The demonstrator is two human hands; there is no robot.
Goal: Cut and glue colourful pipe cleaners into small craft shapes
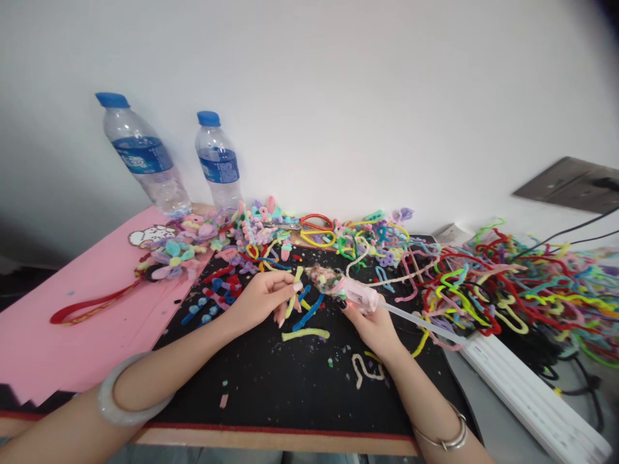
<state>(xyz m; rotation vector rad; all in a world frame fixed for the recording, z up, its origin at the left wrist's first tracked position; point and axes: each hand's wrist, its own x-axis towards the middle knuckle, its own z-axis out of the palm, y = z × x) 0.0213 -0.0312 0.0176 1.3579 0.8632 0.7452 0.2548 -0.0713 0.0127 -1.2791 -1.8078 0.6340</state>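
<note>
My right hand [371, 322] grips a pink hot glue gun [360, 293], with a long translucent glue stick [420, 322] poking out of its rear. The gun's tip, crusted with fuzz and old glue, points left. Between the thumb and fingers of my left hand [268, 298] is a short pale yellow pipe cleaner [297, 277], held upright just left of the tip. I cannot tell whether the tip touches it. Below my hands, a second yellow piece [305, 334] lies on the black mat [271, 386], and blue pieces [308, 314] lie between the hands.
Scissors [316, 231] rest among finished fuzzy pieces at the back. Two water bottles [220, 164] stand at the left rear by the wall. A red strap [91, 308] lies on pink card [120, 258]. Tangled pipe cleaners [512, 283] and a white power strip [532, 396] are at right.
</note>
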